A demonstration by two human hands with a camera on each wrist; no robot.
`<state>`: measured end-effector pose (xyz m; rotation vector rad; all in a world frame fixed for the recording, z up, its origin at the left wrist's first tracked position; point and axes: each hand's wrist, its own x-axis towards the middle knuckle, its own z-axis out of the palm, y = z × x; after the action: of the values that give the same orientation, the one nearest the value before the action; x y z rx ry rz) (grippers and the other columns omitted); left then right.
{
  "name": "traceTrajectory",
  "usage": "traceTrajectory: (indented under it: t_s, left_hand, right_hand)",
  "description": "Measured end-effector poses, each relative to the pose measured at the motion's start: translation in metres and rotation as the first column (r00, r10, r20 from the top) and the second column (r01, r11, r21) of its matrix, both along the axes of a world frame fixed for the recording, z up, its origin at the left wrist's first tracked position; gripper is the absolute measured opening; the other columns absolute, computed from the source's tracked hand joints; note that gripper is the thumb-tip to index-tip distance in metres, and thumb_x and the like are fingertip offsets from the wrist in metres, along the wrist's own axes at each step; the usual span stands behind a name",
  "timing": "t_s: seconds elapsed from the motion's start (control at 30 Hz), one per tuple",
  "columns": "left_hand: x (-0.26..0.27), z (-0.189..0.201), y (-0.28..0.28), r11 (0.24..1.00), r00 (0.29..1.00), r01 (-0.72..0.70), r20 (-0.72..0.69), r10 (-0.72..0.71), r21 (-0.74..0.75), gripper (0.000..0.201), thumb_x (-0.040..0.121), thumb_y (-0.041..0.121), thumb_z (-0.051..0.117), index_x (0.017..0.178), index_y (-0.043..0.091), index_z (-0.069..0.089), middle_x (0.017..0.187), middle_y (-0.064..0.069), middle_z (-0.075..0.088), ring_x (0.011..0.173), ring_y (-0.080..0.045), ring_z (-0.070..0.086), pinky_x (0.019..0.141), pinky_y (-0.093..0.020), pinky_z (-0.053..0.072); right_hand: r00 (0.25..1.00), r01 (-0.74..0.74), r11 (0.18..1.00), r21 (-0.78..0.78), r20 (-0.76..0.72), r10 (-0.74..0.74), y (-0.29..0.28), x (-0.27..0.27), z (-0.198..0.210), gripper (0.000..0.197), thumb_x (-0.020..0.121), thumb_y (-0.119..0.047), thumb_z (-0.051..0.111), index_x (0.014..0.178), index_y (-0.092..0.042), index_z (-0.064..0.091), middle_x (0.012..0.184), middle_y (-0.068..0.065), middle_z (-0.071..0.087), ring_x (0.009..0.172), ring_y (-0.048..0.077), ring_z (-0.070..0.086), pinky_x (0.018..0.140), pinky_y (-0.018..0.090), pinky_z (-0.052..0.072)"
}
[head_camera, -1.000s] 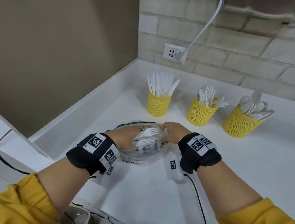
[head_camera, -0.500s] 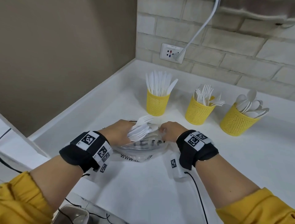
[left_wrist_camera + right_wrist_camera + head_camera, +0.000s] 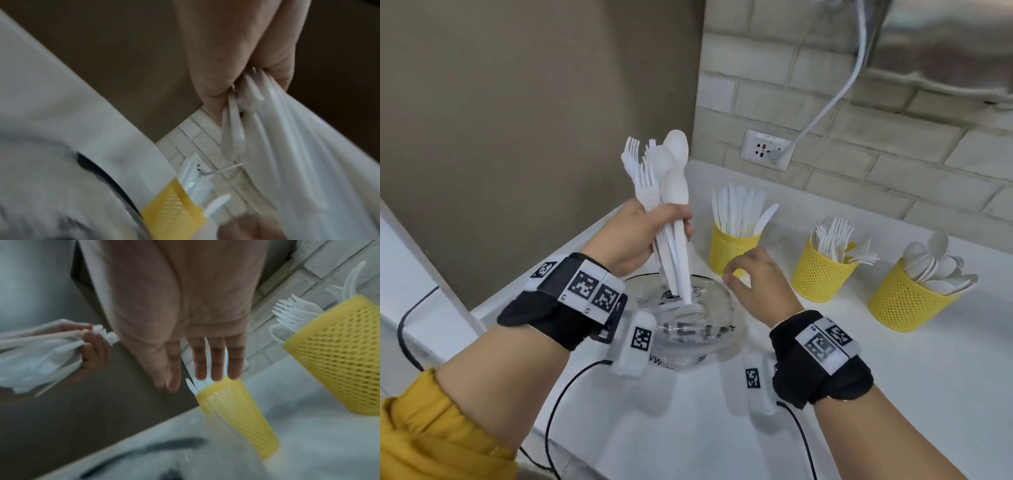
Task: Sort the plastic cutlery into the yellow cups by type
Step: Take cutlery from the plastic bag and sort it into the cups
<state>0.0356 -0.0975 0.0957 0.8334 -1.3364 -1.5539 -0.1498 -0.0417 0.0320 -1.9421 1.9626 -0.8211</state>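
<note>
— Nearest you, what's the right hand [image 3: 755,284] doing?
— Fingers loose, holding nothing, above the clear bag [image 3: 688,329].
— And your left hand [image 3: 640,236]?
— Clenched round a bundle of forks and spoons [image 3: 667,192], raised upright over the bag. Beyond stand three yellow cups [image 3: 822,274].

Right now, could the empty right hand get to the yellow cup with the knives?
Probably yes: the right hand is open and hovers just in front of the knife cup, with nothing between them.
</note>
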Motion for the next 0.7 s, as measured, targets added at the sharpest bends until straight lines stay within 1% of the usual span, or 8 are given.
traceTrajectory:
  t_s: [0.07,0.13,0.23,0.33,0.4,0.53,0.63,0.7]
  left_hand:
    - [-0.012,0.000,0.007,0.998,0.996,-0.020,-0.086,0.025,0.059,0.012,0.088,0.005,0.056,0.077,0.007,0.058,0.060,-0.002,0.061,0.060,-0.015,0.061,0.068,-0.031,0.051]
    - [-0.028,-0.004,0.016,0.996,0.992,-0.050,-0.111,0.058,0.079,0.012,0.087,0.007,0.058,0.076,0.007,0.060,0.062,-0.003,0.064,0.063,-0.017,0.063,0.069,-0.033,0.052]
    - [-0.054,-0.012,0.031,0.986,0.981,-0.097,-0.155,0.118,0.139,0.013,0.083,0.008,0.064,0.094,0.002,0.063,0.078,-0.010,0.069,0.066,-0.017,0.069,0.059,-0.027,0.055]
    - [-0.073,-0.017,0.037,0.984,0.978,-0.081,-0.179,0.109,0.156,0.034,0.078,0.007,0.070,0.111,0.005,0.062,0.099,-0.012,0.073,0.085,-0.020,0.072,0.065,-0.025,0.055]
    - [-0.077,-0.017,0.039,0.991,0.990,-0.021,-0.137,0.040,0.131,0.041,0.077,0.010,0.072,0.116,0.007,0.061,0.105,-0.012,0.071,0.091,-0.021,0.070,0.067,-0.026,0.056]
    - [-0.078,-0.018,0.042,0.974,0.976,0.156,-0.177,-0.127,0.163,0.055,0.073,0.019,0.074,0.121,0.002,0.052,0.106,-0.011,0.068,0.088,-0.019,0.070,0.059,-0.032,0.057]
    - [-0.077,-0.020,0.045,0.936,0.952,0.285,-0.178,-0.251,0.205,0.034,0.077,0.023,0.070,0.104,0.003,0.062,0.095,-0.009,0.070,0.084,-0.015,0.070,0.059,-0.027,0.056]
    - [-0.079,-0.023,0.045,0.937,0.961,0.263,-0.147,-0.234,0.230,0.020,0.079,0.020,0.066,0.095,0.009,0.063,0.080,-0.008,0.070,0.075,-0.014,0.069,0.060,-0.026,0.056]
  right_hand:
    - [0.960,0.032,0.988,-0.150,0.279,0.011,0.009,0.005,0.024,0.017,0.090,-0.025,0.057,0.099,-0.013,0.066,0.097,0.002,0.053,0.094,0.016,0.056,0.072,0.014,0.036]
    - [0.867,-0.120,0.991,-0.061,0.480,0.134,0.022,0.014,0.048,0.029,0.085,-0.032,0.062,0.111,-0.022,0.056,0.094,-0.006,0.059,0.089,0.008,0.058,0.074,0.009,0.043]
    - [0.909,-0.213,0.975,0.055,0.376,0.178,0.033,0.024,0.053,0.065,0.076,-0.026,0.073,0.129,-0.022,0.035,0.099,-0.013,0.060,0.088,-0.003,0.058,0.074,0.004,0.044]
    - [0.944,-0.090,0.995,0.031,0.322,0.076,0.032,0.024,0.042,0.051,0.078,-0.012,0.065,0.122,-0.011,0.040,0.098,-0.003,0.062,0.085,0.008,0.060,0.066,0.011,0.046]
    - [0.910,-0.104,0.991,0.086,0.410,0.060,0.033,0.018,0.040,0.037,0.075,-0.004,0.060,0.109,-0.012,0.048,0.080,0.000,0.060,0.069,0.015,0.059,0.054,0.020,0.043]
    - [0.672,-0.315,0.940,0.130,0.730,0.124,0.041,0.004,0.042,0.018,0.069,-0.001,0.055,0.081,-0.013,0.050,0.056,0.009,0.045,0.044,0.016,0.043,0.040,0.024,0.031]
    - [0.501,-0.437,0.890,0.132,0.857,0.119,0.047,-0.003,0.037,0.006,0.076,-0.007,0.057,0.072,-0.011,0.054,0.054,0.007,0.049,0.045,0.017,0.044,0.042,0.022,0.036]
    - [0.548,-0.461,0.867,0.189,0.829,0.111,0.048,-0.008,0.034,0.014,0.083,-0.020,0.057,0.074,-0.009,0.056,0.058,0.004,0.057,0.048,0.016,0.050,0.049,0.021,0.043]
